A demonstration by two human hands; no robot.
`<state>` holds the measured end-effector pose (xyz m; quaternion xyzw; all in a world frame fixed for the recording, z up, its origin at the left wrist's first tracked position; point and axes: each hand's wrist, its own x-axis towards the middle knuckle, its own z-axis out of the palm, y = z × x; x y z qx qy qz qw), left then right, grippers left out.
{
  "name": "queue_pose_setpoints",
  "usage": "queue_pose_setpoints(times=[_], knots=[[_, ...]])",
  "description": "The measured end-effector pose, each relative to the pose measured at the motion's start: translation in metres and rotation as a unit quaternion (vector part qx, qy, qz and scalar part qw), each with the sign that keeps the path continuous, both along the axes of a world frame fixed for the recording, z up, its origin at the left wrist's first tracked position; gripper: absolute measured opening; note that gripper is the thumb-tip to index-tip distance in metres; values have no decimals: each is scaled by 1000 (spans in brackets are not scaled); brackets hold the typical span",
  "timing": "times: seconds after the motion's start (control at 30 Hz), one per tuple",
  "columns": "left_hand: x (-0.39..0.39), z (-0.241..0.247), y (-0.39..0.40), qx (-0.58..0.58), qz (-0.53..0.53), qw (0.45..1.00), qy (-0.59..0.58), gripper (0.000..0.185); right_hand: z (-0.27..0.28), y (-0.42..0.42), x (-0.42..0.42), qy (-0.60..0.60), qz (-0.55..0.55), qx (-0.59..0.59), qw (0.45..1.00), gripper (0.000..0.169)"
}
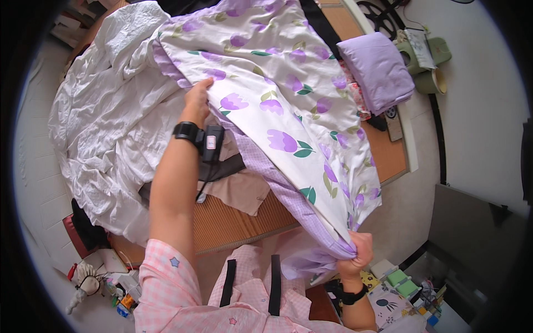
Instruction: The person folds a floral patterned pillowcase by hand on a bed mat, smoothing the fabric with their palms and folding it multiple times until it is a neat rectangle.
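Observation:
A white duvet cover [275,125] printed with purple tulips stretches across the bed in front of me. My left hand [199,98] pinches its near edge at the upper middle. Lower right, beyond the bed's front edge, my right hand [356,254] is closed in a fist around a corner of the same cover. Between my hands the edge runs taut on a slant, its purple checked underside [275,179] folded into view. Beside my left forearm lies a rumpled white quilt [104,120]. Some sheer lilac fabric [306,254] hangs near my right hand.
A folded lilac cloth [377,73] rests at the bed's right side. Near it are a green container [429,81] and a phone-like object [394,125]. A beige cloth [239,193] lies on the brown bed mat [233,229]. Various small items [120,287] crowd the lower left.

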<state>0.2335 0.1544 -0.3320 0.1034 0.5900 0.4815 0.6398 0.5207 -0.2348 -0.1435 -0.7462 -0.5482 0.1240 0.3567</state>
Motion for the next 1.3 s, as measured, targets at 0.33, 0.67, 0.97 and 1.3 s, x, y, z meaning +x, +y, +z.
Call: queue_pose_setpoints(times=[0.33,0.67,0.97,1.3], knots=[[33,159,15,121,-111,953,-256,27,154,0,77,-144,15,67,987,8],[-37,383,-259,259,38,957,-123,41,248,-40,170,-240,111,28,964,15],[-145,377,-352,211,263,923,186,33,211,60,127,-258,233,-4,938,15],[-208,307,-299,198,379,824,371,26,154,233,39,-255,225,131,931,13]])
